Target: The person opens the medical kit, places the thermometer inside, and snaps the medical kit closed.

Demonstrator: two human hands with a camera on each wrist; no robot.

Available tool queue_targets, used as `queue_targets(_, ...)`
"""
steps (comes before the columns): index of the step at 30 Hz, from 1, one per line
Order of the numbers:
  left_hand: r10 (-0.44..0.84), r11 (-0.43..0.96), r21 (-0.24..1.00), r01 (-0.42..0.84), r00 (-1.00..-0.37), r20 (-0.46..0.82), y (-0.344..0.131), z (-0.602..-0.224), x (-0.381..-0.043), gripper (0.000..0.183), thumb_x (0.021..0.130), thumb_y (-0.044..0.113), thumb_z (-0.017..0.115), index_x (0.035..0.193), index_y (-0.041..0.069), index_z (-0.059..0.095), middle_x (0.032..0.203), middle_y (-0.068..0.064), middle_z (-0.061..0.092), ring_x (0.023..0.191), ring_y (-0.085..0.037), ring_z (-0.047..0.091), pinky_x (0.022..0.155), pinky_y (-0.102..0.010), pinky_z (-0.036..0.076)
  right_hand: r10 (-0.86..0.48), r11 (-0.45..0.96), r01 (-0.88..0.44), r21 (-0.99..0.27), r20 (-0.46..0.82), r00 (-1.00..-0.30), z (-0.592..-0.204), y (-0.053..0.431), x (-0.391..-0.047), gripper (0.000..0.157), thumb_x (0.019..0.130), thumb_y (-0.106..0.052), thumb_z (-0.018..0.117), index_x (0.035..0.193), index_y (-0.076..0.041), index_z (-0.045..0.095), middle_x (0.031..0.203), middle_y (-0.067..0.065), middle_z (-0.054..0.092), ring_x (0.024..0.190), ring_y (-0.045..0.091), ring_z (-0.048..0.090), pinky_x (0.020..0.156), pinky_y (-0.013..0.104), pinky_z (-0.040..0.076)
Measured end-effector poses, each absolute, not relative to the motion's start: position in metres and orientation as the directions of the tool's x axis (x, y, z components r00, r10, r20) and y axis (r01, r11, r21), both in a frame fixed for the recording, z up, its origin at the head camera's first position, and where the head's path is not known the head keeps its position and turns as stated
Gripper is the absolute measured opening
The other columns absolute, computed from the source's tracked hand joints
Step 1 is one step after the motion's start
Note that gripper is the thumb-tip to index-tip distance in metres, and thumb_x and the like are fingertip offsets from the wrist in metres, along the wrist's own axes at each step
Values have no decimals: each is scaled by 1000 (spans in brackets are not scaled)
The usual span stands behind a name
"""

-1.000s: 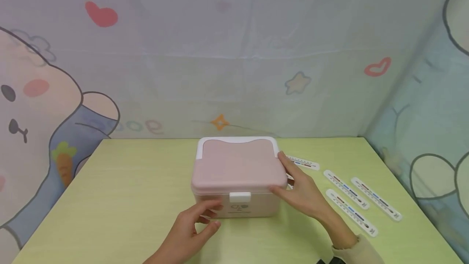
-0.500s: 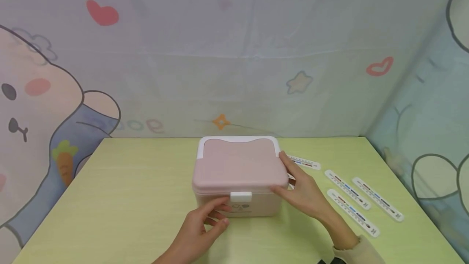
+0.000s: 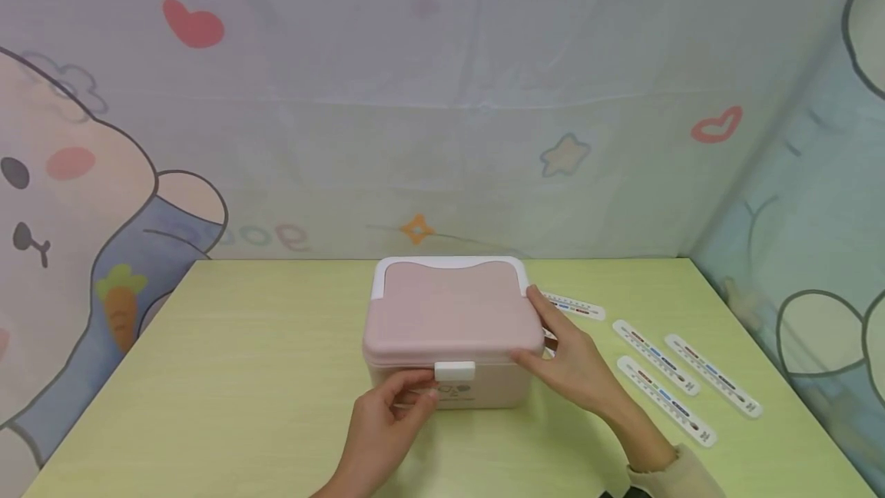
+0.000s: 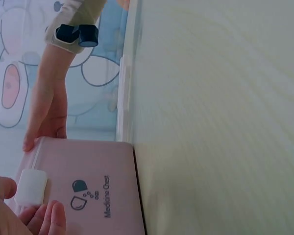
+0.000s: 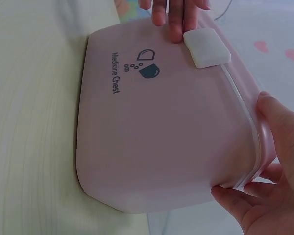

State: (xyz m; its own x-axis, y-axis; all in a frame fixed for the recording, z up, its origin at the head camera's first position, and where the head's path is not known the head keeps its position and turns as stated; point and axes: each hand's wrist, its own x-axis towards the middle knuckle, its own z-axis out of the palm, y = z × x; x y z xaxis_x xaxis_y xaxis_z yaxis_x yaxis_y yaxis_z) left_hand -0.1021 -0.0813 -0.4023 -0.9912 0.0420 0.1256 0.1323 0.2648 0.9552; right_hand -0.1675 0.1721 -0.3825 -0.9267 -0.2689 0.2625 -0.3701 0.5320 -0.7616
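A closed pink medicine chest (image 3: pixel 452 313) with a white rim round its lid stands on the table. Its white latch (image 4: pixel 31 187) sits at the front, beside a printed capsule and the words "Medicine Chest". My right hand (image 3: pixel 577 363) holds the chest's right end, thumb on the front corner of the lid and fingers along the side. My left hand (image 3: pixel 387 429) is at the front, its loosely bent fingertips right by the left edge of the latch. In the right wrist view, fingers (image 5: pixel 175 22) of the left hand lie against the chest's front next to the latch.
Several flat white thermometers with printed scales lie on the table (image 3: pixel 228 383) right of the chest, one thermometer (image 3: pixel 667 402) nearest the right forearm. Another thermometer (image 3: pixel 577 307) is partly hidden behind the chest. A patterned cloth (image 3: pixel 442 98) hangs along the back.
My left hand has moved to the right along the chest's front, up to the latch, and its thumb has come nearer the other fingers. The right hand and chest keep their places.
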Motion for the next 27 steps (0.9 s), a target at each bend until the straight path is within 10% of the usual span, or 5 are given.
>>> queue_targets(27, -270, 135, 984, 115, -951, 149, -54, -414, -110, 10, 76, 12, 75, 82, 10, 67, 73, -1, 68, 56, -10, 63, 49, -21, 52, -250, 549, -371, -749, 276, -928, -384, 169, -166, 84, 80, -32, 71, 147, -15, 24, 149, 10, 30, 124, 26, 46, 94, 32, 49)
